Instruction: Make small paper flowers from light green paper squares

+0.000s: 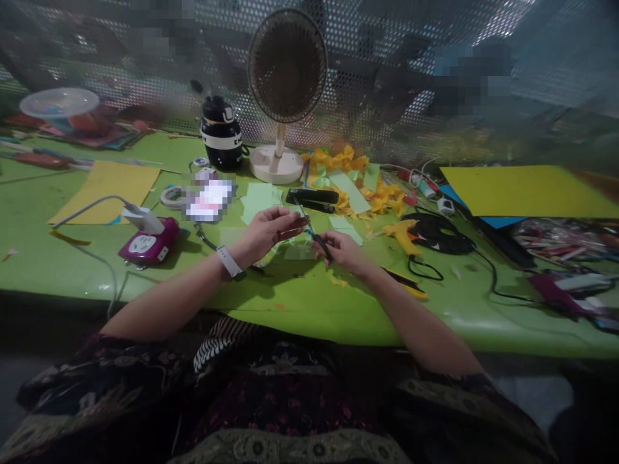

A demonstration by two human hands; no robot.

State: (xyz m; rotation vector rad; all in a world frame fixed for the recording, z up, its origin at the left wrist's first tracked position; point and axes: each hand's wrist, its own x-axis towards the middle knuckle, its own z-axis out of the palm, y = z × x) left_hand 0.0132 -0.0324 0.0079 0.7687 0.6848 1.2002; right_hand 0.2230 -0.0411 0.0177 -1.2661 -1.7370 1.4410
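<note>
My right hand (345, 253) is closed round the dark handles of a pair of scissors (320, 245). Their blades point up and left, close to the fingertips of my left hand (269, 232). That hand has thumb and fingers pinched together, and whatever is between them is too small to make out. Pale green paper scraps (285, 248) lie on the table under both hands. Just beyond the hands is a black stapler (312, 196), with light green paper sheets (256, 198) to its left.
Behind stand a fan (276, 164) and a dark bottle (223, 138). Orange paper pieces (389, 193) lie beside a yellow glue gun (402, 236) with a black cord. A yellow-and-black cutter (406, 283) rests near my right forearm. Left are a purple power socket (149, 243), tape roll (171, 197) and lit phone (210, 200).
</note>
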